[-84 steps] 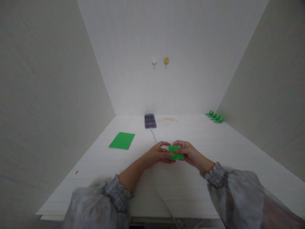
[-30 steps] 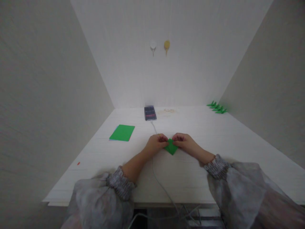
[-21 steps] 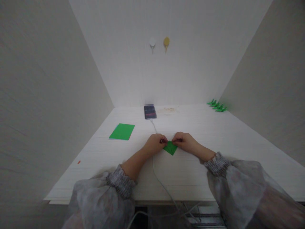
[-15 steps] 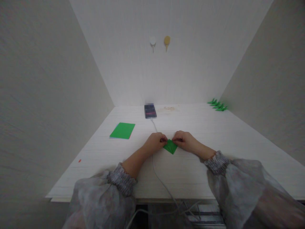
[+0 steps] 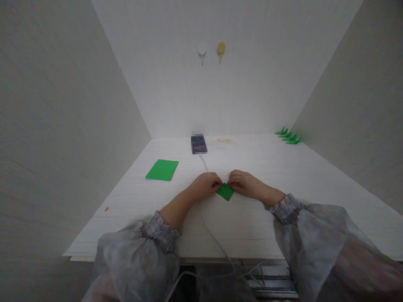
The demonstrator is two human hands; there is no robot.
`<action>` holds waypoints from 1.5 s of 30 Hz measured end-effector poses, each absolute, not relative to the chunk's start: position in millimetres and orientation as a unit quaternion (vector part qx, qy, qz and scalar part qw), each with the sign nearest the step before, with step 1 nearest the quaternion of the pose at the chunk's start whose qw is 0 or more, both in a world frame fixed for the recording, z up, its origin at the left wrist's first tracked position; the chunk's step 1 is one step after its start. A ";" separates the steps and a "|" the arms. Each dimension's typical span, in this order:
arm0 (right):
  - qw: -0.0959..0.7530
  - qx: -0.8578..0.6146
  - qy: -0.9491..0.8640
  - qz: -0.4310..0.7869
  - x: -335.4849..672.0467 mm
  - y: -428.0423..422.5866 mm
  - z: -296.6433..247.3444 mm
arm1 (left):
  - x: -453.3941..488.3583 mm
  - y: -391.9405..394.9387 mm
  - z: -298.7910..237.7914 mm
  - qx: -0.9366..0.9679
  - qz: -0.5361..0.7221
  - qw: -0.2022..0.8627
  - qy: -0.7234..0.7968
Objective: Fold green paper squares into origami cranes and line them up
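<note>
A small folded piece of green paper lies on the white table, its point towards me. My left hand pinches its upper left edge with curled fingers. My right hand pinches the upper right edge the same way. The fingertips of both hands nearly meet over the top of the paper and hide that part of it.
A flat stack of green paper sheets lies at the left. A dark device with a white cable stands at the back. Several folded green paper figures sit at the far right corner. Two hooks hang on the wall.
The paper went from held up between my hands to lying pressed on the table as a pointed shape. Since a second ago my hands have hardly moved; the view has tilted slightly.
</note>
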State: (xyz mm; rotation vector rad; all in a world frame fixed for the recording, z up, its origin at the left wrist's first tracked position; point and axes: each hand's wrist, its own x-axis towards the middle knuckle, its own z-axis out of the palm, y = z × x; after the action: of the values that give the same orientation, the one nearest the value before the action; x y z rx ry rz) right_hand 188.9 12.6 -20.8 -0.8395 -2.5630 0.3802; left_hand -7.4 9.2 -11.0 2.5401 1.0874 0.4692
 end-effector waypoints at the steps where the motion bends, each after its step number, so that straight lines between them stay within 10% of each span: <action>1: 0.204 -0.296 -0.923 0.134 188.6 11.9 -20.0 | -6.9 8.5 -10.0 0.896 0.161 0.161 0.381; 45: 0.166 -0.237 -0.946 0.145 194.5 5.0 -18.2 | -14.6 -1.4 -9.4 0.963 0.047 0.002 0.266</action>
State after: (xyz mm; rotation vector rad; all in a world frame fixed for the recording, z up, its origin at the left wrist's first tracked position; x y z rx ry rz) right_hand 194.5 5.0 -18.2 -0.6758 -2.6935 0.4138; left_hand -14.6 -1.4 -9.4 3.0205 0.8349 0.1464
